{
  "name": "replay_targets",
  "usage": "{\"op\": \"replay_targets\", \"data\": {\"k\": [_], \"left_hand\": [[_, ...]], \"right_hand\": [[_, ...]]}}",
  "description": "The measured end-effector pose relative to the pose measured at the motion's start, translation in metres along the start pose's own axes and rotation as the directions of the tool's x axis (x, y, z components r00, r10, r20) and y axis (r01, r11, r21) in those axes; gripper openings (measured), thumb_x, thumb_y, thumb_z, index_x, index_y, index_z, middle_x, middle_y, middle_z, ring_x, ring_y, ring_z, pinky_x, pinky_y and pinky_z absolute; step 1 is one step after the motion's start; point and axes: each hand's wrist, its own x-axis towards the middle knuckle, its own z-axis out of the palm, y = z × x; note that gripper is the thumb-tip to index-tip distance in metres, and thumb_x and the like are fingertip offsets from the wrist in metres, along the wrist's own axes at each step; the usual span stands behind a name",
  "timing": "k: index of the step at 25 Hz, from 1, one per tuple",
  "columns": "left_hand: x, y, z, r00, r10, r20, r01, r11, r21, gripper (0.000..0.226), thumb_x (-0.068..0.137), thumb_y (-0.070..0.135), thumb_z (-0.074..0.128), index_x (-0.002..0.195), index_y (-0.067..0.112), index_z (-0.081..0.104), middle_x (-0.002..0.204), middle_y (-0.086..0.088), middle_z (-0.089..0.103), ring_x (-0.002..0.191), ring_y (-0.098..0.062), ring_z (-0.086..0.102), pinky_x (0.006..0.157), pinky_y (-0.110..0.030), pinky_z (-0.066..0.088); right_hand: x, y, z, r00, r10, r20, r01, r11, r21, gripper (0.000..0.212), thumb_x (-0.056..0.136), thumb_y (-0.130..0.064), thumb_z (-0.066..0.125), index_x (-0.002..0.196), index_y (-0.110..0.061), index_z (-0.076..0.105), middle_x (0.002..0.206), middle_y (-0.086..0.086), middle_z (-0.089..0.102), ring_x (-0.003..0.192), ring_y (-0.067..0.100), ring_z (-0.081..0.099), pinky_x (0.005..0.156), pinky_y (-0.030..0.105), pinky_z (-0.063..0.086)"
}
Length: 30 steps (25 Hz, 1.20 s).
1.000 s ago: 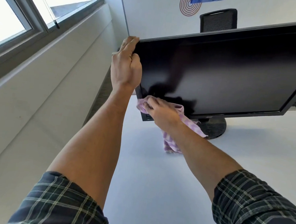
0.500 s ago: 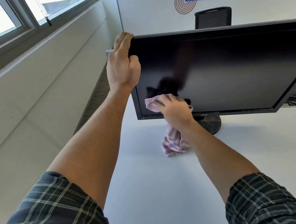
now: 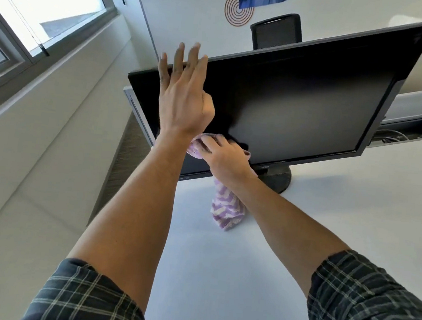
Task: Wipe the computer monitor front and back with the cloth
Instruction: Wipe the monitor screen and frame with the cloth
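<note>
A black computer monitor [image 3: 301, 109] stands on a round base on the white desk [image 3: 246, 255], its dark screen facing me. My left hand [image 3: 182, 97] is raised in front of the screen's upper left part, fingers straight and spread, reaching past the top edge. My right hand [image 3: 223, 156] presses a purple and white cloth [image 3: 227, 208] against the lower left of the screen. The loose end of the cloth hangs down to the desk. The back of the monitor is hidden.
A window [image 3: 38, 11] and a sill run along the left. Behind the monitor stand a white partition and a black office chair [image 3: 276, 31]. Cables [image 3: 392, 134] lie in a tray at the right, behind the desk.
My left hand has let go of the monitor's top left corner and opened, moving right across the screen. The right hand with the cloth has shifted slightly right along the lower screen.
</note>
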Motion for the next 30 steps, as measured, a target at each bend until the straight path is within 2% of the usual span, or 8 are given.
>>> {"op": "replay_targets", "data": {"k": [6, 9, 11, 16, 20, 25, 29, 30], "left_hand": [[0.007, 0.006, 0.002, 0.999, -0.046, -0.030, 0.044, 0.997, -0.068, 0.066, 0.069, 0.008, 0.036, 0.131, 0.005, 0.057, 0.132, -0.006, 0.060, 0.123, -0.028, 0.055, 0.117, -0.051, 0.026], [0.005, 0.012, 0.005, 0.997, -0.051, -0.050, 0.048, 0.997, -0.068, 0.064, 0.068, 0.005, 0.039, 0.129, 0.003, 0.059, 0.132, -0.007, 0.062, 0.122, -0.028, 0.056, 0.117, -0.050, 0.025], [0.013, 0.025, 0.003, 0.996, -0.090, -0.021, 0.089, 0.994, -0.067, 0.062, 0.072, 0.006, 0.039, 0.130, 0.002, 0.059, 0.141, -0.011, 0.059, 0.133, -0.029, 0.052, 0.121, -0.052, 0.019], [0.049, 0.097, 0.010, 0.983, 0.095, 0.159, -0.088, 0.995, -0.047, 0.078, 0.076, 0.010, 0.037, 0.153, 0.003, 0.037, 0.164, -0.014, 0.030, 0.154, -0.029, 0.023, 0.127, -0.047, 0.009], [0.057, 0.113, 0.027, 0.983, 0.063, 0.174, -0.055, 0.997, -0.051, 0.071, 0.074, 0.011, 0.037, 0.144, 0.005, 0.045, 0.152, -0.011, 0.046, 0.139, -0.030, 0.043, 0.119, -0.050, 0.026], [0.051, 0.115, 0.027, 0.996, 0.021, 0.081, -0.009, 0.990, -0.144, 0.062, 0.072, 0.006, 0.040, 0.132, 0.005, 0.057, 0.128, -0.006, 0.062, 0.112, -0.028, 0.053, 0.110, -0.047, 0.037], [0.049, 0.117, 0.026, 0.998, 0.007, 0.058, 0.003, 0.985, -0.170, 0.061, 0.071, 0.004, 0.042, 0.130, 0.003, 0.060, 0.130, -0.007, 0.062, 0.115, -0.029, 0.055, 0.113, -0.044, 0.033], [0.051, 0.118, 0.026, 0.998, -0.007, 0.066, 0.017, 0.987, -0.160, 0.061, 0.072, 0.006, 0.041, 0.131, 0.003, 0.059, 0.134, -0.008, 0.061, 0.120, -0.030, 0.054, 0.116, -0.045, 0.031]], "right_hand": [[-0.039, 0.058, -0.018, 0.961, 0.274, -0.034, -0.275, 0.960, -0.046, 0.028, 0.086, -0.020, 0.067, 0.112, -0.029, 0.073, 0.106, -0.003, 0.068, 0.062, 0.023, 0.058, 0.045, 0.029, 0.045], [-0.073, 0.097, -0.027, 0.832, 0.555, -0.006, -0.553, 0.829, 0.080, 0.034, 0.087, -0.026, 0.049, 0.109, -0.030, 0.075, 0.112, -0.001, 0.067, 0.062, 0.032, 0.064, 0.050, 0.036, 0.054], [-0.078, 0.105, -0.036, 0.763, 0.646, -0.023, -0.634, 0.756, 0.164, 0.038, 0.082, -0.018, 0.048, 0.108, -0.023, 0.074, 0.113, 0.003, 0.066, 0.068, 0.035, 0.065, 0.053, 0.039, 0.055], [-0.053, 0.092, -0.043, 0.941, 0.308, -0.142, -0.294, 0.949, 0.111, 0.039, 0.086, -0.010, 0.055, 0.117, -0.025, 0.073, 0.111, -0.002, 0.069, 0.069, 0.025, 0.062, 0.051, 0.033, 0.051], [-0.058, 0.122, -0.042, 0.954, 0.286, -0.091, -0.283, 0.958, 0.047, 0.033, 0.090, -0.013, 0.055, 0.117, -0.019, 0.072, 0.111, 0.002, 0.067, 0.064, 0.025, 0.061, 0.050, 0.035, 0.051], [-0.109, 0.195, -0.063, 0.826, 0.558, -0.074, -0.544, 0.826, 0.149, 0.032, 0.090, -0.017, 0.058, 0.116, -0.024, 0.074, 0.117, -0.002, 0.065, 0.082, 0.026, 0.067, 0.061, 0.037, 0.058], [-0.140, 0.232, -0.077, 0.610, 0.792, -0.020, -0.753, 0.587, 0.299, 0.033, 0.093, -0.012, 0.063, 0.117, -0.031, 0.075, 0.115, -0.002, 0.063, 0.093, 0.022, 0.066, 0.077, 0.036, 0.057], [-0.142, 0.237, -0.080, 0.595, 0.803, -0.031, -0.755, 0.572, 0.321, 0.033, 0.093, -0.011, 0.063, 0.119, -0.029, 0.074, 0.114, -0.001, 0.063, 0.094, 0.022, 0.066, 0.079, 0.038, 0.058]]}}
